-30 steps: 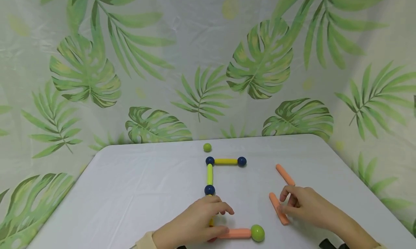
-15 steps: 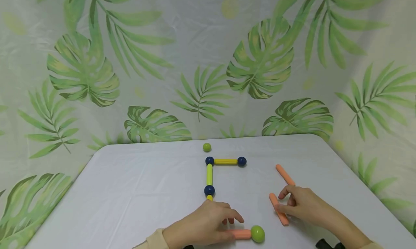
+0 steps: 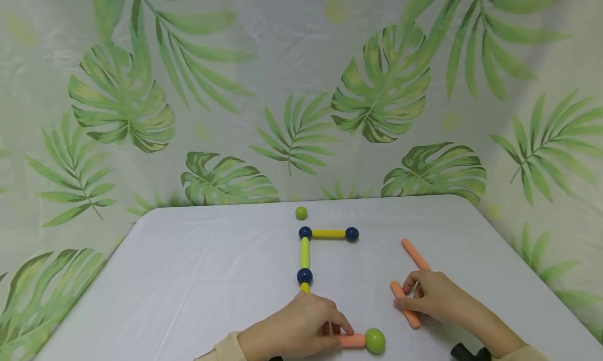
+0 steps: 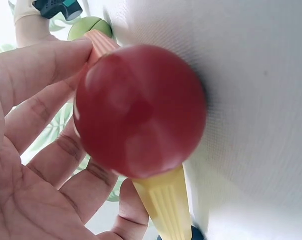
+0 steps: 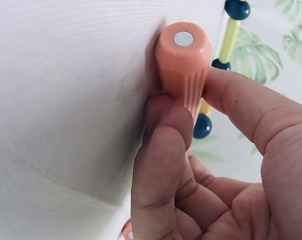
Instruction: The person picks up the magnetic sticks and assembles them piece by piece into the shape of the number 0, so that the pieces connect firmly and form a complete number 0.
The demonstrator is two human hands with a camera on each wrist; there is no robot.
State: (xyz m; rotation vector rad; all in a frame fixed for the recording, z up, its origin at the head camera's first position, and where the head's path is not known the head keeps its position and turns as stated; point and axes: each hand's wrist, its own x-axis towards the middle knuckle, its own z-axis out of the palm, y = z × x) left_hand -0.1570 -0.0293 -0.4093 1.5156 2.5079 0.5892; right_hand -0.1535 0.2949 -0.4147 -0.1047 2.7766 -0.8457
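My left hand (image 3: 297, 324) pinches an orange magnetic rod (image 3: 352, 341) between thumb and fingers. A large green ball (image 3: 375, 340) sits on that rod's right end. At its other end, hidden under the hand in the head view, is a red ball (image 4: 141, 110). From the red ball a yellow rod (image 4: 163, 205) runs away along the tabletop. My right hand (image 3: 438, 297) pinches a second orange magnetic rod (image 5: 183, 75) at the right, thumb on one side and fingers on the other. A silver magnet disc shows on this rod's end.
Beyond the left hand, navy balls (image 3: 304, 276) join a lime rod (image 3: 305, 252) and another yellow rod (image 3: 328, 234) into a bent chain. A loose green ball (image 3: 301, 213) lies near the table's back edge. A third orange rod (image 3: 415, 254) lies behind the right hand.
My left hand has slid right along the orange rod, and its fingers have come down onto it. The right thumb and fingers have closed on the other orange rod.
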